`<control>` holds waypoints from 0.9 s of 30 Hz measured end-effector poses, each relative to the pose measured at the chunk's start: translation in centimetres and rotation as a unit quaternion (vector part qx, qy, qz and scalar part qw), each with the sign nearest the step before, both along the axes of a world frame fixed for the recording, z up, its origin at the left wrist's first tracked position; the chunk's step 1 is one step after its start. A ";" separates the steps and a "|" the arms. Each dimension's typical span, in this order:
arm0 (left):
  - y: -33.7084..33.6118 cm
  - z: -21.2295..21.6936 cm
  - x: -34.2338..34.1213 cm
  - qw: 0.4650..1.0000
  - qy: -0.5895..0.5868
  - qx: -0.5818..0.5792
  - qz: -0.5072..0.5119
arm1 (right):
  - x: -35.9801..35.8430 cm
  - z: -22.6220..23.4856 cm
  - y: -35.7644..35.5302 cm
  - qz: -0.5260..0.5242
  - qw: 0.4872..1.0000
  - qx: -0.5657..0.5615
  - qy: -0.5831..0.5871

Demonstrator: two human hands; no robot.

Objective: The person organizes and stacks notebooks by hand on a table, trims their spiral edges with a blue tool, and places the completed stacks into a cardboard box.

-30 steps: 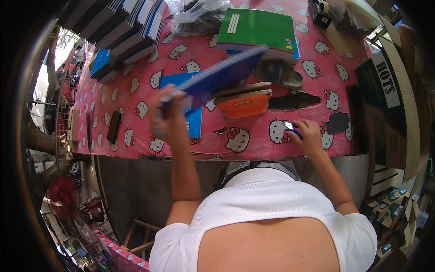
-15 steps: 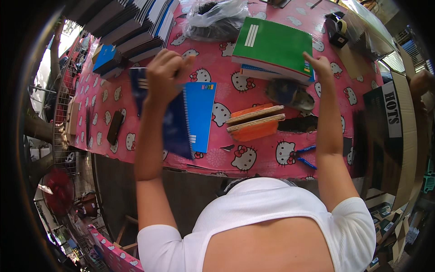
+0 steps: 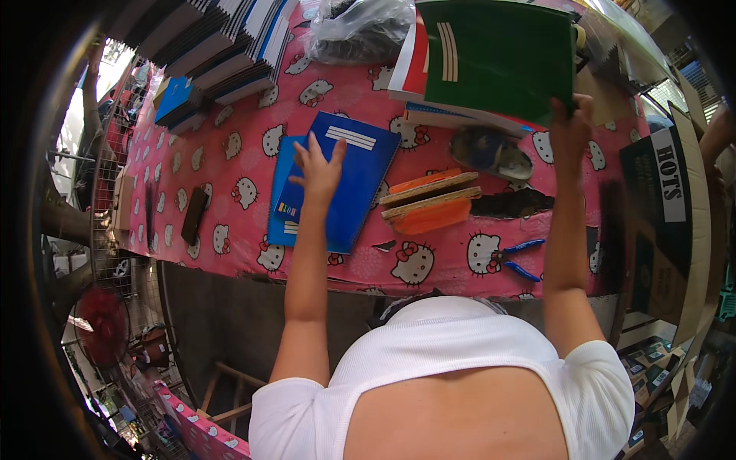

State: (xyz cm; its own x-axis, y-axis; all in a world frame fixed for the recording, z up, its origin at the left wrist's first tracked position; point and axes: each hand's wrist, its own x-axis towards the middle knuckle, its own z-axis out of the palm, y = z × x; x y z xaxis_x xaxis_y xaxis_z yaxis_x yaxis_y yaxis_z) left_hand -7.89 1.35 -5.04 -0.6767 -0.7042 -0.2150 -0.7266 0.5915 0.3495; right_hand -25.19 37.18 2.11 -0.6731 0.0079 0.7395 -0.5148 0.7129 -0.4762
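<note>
My left hand (image 3: 318,175), fingers spread, is over a dark blue spiral notebook (image 3: 356,180). That notebook lies tilted across a lighter blue notebook (image 3: 280,184), whose left and lower edges show. With its fingers closed on the lower right corner, my right hand (image 3: 573,126) holds a green notebook (image 3: 506,65), raised and tipped over a small pile. A red cover (image 3: 418,65) shows at the green notebook's left side. Below it, the edge of a blue notebook (image 3: 441,116) sticks out.
Stacked notebooks (image 3: 230,46) fill the far left, beside a clear plastic bag (image 3: 360,31) with black contents. Orange-and-cardboard blocks (image 3: 429,203), a dark oval object (image 3: 488,153) and blue-handled pliers (image 3: 521,257) lie on the pink tablecloth (image 3: 337,264). Cardboard boxes (image 3: 659,230) stand right.
The dark blue notebook has come down onto the lighter one, and my left hand has opened over it. My right hand has taken hold of the green notebook and lifted it.
</note>
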 end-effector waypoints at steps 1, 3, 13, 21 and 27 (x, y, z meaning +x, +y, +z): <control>1.0 3.2 -0.6 0.979 0.188 0.048 -0.069 | 0.8 0.6 0.8 -0.009 1.000 0.000 0.001; 3.9 8.7 -1.0 0.889 0.431 0.075 -0.140 | 2.5 1.4 1.4 0.220 0.919 -0.287 -0.159; 10.4 13.4 -8.0 0.807 0.434 0.352 -0.189 | -0.5 -1.3 0.9 0.370 0.799 -0.436 -0.186; 6.0 7.2 -13.9 0.884 0.364 0.223 -0.191 | -9.4 -2.1 0.4 0.054 0.958 -0.048 -0.276; 4.7 1.3 -1.9 0.926 0.119 -0.196 -0.300 | -8.2 -2.4 1.4 -0.034 0.972 0.098 -0.209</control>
State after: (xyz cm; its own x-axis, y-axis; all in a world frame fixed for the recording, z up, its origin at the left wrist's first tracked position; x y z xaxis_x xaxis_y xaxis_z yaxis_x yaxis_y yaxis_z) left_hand -9.79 6.04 -3.75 -0.9667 -0.1780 0.1836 -0.1556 0.9792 0.1300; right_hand -33.42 38.63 -0.33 -0.9181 -0.0500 0.3933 -0.2537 0.8363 -0.4860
